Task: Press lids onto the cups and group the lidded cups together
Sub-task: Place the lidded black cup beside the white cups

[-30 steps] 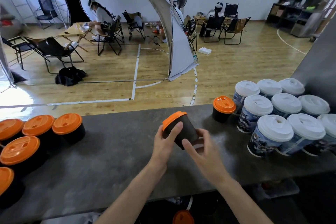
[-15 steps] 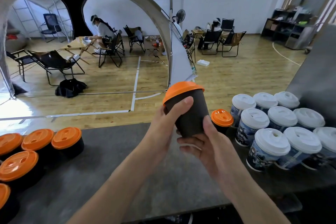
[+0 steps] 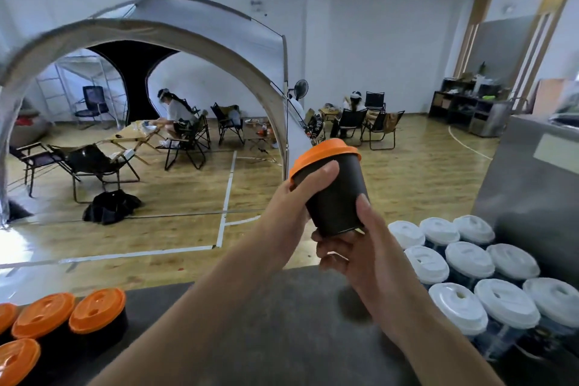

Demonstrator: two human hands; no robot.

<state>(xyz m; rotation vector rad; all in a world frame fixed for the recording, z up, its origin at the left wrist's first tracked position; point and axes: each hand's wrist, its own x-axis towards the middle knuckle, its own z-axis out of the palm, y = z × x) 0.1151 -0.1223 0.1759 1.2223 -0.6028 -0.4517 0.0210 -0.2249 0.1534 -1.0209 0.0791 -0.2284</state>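
So, one black cup (image 3: pixel 340 197) with an orange lid (image 3: pixel 324 155) seated on it is held up in the air above the grey counter (image 3: pixel 266 323), tilted a bit with the top leaning left, roughly mid-frame. What's inside can't be told, since the mouth is covered by the lid. Off to the right on the counter, a cluster of white-lidded cups (image 3: pixel 469 258) is packed together in rows, touching or nearly so, with dark printed walls just visible under the lids; the contents are hidden there too. At the lower left a group of orange-lidded black cups (image 3: pixel 97 310) is bunched close, partly cut off by the frame edge. As for the hands: the left hand (image 3: pixel 291 207) is wrapped around the upper part of the held cup from the left side, thumb laid across the wall just under the lid's rim, the other fingers hidden behind the cup. The right hand (image 3: pixel 360 247) is cupped at the bottom, thumb run up the right side of the wall and fingers (image 3: pixel 332 241) curled under the base. Both bare forearms are stretched forward from the bottom of the frame. The held cup is well apart from both groups.
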